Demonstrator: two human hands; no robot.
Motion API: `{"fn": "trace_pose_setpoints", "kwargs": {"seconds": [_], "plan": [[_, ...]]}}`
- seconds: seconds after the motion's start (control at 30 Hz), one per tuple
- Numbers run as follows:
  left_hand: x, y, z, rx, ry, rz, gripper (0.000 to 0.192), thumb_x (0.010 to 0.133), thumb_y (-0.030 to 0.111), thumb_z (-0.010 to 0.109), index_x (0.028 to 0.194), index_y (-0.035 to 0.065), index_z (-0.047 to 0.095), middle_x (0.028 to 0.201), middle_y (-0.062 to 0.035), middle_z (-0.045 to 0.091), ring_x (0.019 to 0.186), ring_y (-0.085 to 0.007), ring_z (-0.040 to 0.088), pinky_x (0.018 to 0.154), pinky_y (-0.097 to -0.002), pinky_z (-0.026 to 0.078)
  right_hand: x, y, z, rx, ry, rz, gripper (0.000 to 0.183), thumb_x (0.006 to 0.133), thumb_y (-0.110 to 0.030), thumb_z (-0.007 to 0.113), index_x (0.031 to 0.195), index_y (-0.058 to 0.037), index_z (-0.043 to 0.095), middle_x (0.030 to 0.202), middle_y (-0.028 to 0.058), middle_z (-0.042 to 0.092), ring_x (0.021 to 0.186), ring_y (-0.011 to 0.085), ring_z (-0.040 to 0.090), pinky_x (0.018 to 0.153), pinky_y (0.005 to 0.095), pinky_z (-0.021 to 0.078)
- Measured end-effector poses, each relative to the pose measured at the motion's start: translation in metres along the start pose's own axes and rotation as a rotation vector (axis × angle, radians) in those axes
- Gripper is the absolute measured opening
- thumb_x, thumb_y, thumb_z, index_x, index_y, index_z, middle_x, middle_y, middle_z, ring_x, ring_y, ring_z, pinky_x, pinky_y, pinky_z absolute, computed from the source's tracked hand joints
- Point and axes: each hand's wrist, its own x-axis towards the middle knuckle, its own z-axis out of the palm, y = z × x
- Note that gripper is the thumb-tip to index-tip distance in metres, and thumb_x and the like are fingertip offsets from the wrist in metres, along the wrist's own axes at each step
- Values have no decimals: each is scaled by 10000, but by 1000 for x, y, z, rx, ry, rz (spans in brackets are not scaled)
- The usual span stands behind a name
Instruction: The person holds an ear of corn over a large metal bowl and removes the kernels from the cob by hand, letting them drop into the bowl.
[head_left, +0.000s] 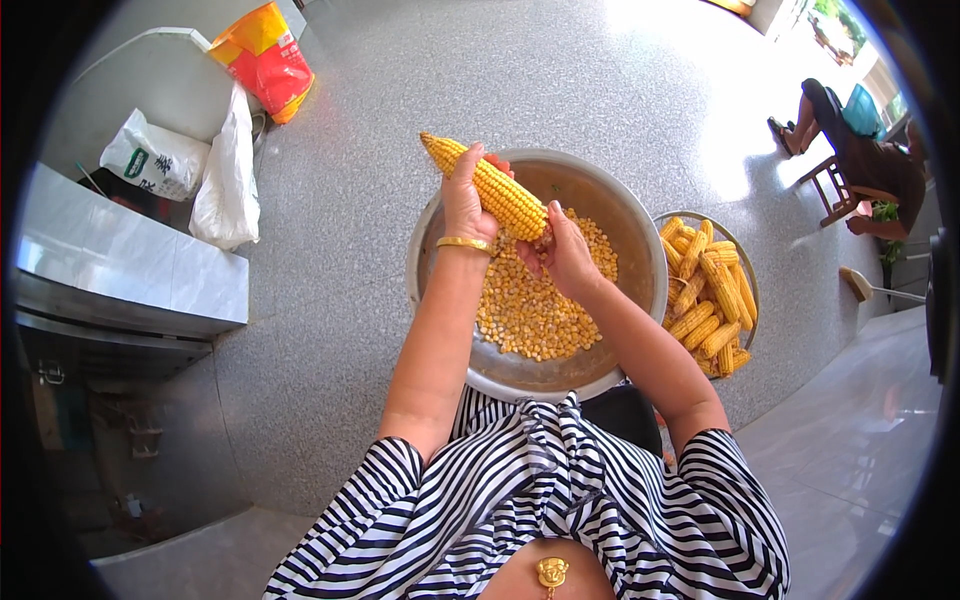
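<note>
My left hand (466, 196) is wrapped around the middle of a yellow corn cob (504, 196), its thumb lying along the top. The cob slants over a wide metal basin (654, 300), pointed tip up to the left. At the cob's thick lower end is my right hand (568, 251), its thumb pressed against the kernels and its fingers curled beneath. Rows of kernels cover most of the visible cob; its underside is hidden. Loose corn kernels (536, 322) spread across the basin's bottom below both hands.
Several corn cobs (709, 289) fill a round container (756, 300) right of the basin. White sacks (229, 180) and a red-yellow bag (271, 67) stand left, by a tiled counter (150, 262). A seated person (870, 157) and a broom (856, 285) are far right.
</note>
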Motion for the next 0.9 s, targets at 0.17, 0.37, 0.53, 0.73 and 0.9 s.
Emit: {"fn": "trace_pose_setpoints", "kwargs": {"seconds": [0.17,0.37,0.53,0.73,0.9], "plan": [[2,-2,-2,8,25,-4,241,687,201,679,784,73,500,687,-60,547,613,-182,553,623,-338,488,0,-1,-1,98,-33,83,428,893,-441,277,879,-61,474,611,47,510,456,97,443,380,219,331],[1,-2,0,18,23,0,245,683,198,681,787,77,495,675,-53,542,608,-182,552,611,-333,489,-3,-5,2,49,-28,49,347,881,-389,336,881,-66,463,620,44,511,471,92,436,386,216,319],[-1,0,1,26,27,5,245,683,196,679,787,79,491,677,-51,541,605,-178,552,609,-329,490,-1,0,-2,93,-24,56,394,884,-419,301,876,-63,470,603,49,512,439,98,425,377,222,315],[-1,-1,1,16,9,-41,250,682,190,680,795,77,488,681,-48,538,616,-175,551,612,-331,490,1,4,-5,134,-17,81,461,877,-483,285,874,-63,475,592,53,511,418,103,429,356,220,308],[-1,-1,0,17,8,-37,242,684,188,678,790,76,491,680,-49,540,615,-175,550,611,-329,488,-3,-3,2,-46,-18,36,434,872,-477,330,886,-68,473,615,48,512,429,89,433,359,206,310]]}}
